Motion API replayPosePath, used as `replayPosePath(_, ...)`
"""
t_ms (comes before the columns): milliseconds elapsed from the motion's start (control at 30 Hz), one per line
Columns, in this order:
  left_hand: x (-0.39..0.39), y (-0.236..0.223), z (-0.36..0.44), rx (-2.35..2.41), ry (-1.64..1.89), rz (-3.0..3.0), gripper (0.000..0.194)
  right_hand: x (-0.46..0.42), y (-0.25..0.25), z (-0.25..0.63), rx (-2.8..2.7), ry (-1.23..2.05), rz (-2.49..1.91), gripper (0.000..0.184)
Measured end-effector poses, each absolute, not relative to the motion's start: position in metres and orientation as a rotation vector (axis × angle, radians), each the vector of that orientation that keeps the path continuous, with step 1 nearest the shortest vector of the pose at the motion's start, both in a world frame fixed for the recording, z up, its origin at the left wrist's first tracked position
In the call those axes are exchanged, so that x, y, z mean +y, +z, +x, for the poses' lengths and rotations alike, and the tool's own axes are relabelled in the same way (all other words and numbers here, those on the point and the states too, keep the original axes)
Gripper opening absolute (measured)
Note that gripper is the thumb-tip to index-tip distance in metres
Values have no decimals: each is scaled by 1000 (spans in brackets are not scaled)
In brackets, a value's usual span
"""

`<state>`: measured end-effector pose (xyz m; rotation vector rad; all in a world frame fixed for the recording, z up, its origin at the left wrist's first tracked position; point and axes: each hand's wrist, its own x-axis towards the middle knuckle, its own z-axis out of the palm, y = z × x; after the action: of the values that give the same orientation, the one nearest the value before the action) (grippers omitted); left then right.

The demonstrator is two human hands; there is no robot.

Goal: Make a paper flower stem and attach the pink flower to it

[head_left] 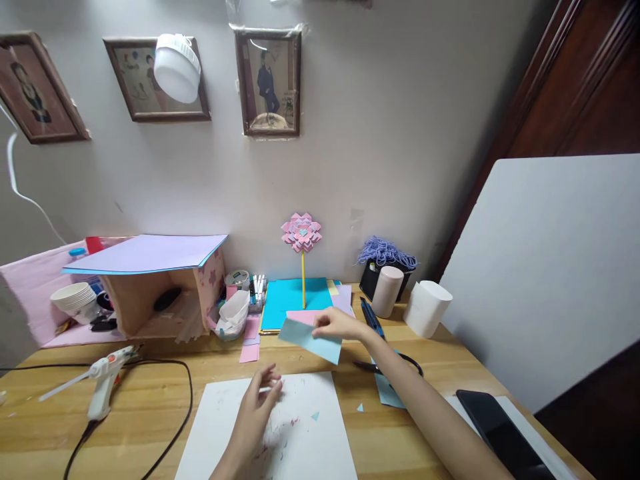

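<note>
A piece of light blue paper (311, 343) is pinched between the fingers of my right hand (340, 325), held above the table in front of the stacked colored sheets. My left hand (260, 400) hovers over a stained white sheet (310, 440), its fingers loosely bent and apart, with nothing in them. A small light blue scrap (315, 416) lies on that white sheet. Partly under my right forearm are black-handled scissors (413, 363) and another light blue paper piece (389, 391). Behind my right hand stands a pink paper flower (301, 232) on a yellow stem.
On the left lies a hot glue gun (106, 380) with its looping black cord. An open box (160, 303), a stack of paper cups (75, 300) and markers (259, 288) line the back. Paper rolls (428, 309), blue yarn (385, 251) and a phone (503, 430) are at the right.
</note>
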<state>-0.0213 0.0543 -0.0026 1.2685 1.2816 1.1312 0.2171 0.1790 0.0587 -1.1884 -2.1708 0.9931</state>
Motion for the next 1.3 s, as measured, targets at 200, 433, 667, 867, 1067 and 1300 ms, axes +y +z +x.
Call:
replayPosePath(200, 92, 32, 4, 1435, 937, 1738, 30, 151, 46, 208, -2274, 1161, -1100, 25)
replayPosePath(433, 100, 11, 3, 1444, 997, 1679, 34, 149, 44, 240, -1801, 982, -1236, 20)
replayPosePath(667, 99, -11, -4, 1440, 989, 1643, 38, 153, 29, 264, -1677, 656, -1454, 23)
replayPosePath(867, 91, -15, -1, 1437, 985, 1622, 38, 164, 21, 271, -1726, 649, -1472, 31)
replayPosePath(1067, 86, -19, -5, 1455, 981, 1678, 34, 159, 20, 265, -1716, 557, -1541, 27)
replayPosePath(1300, 80, -23, -8, 1521, 1014, 1832, 27, 144, 26, 247, -2190, 628, -1413, 20)
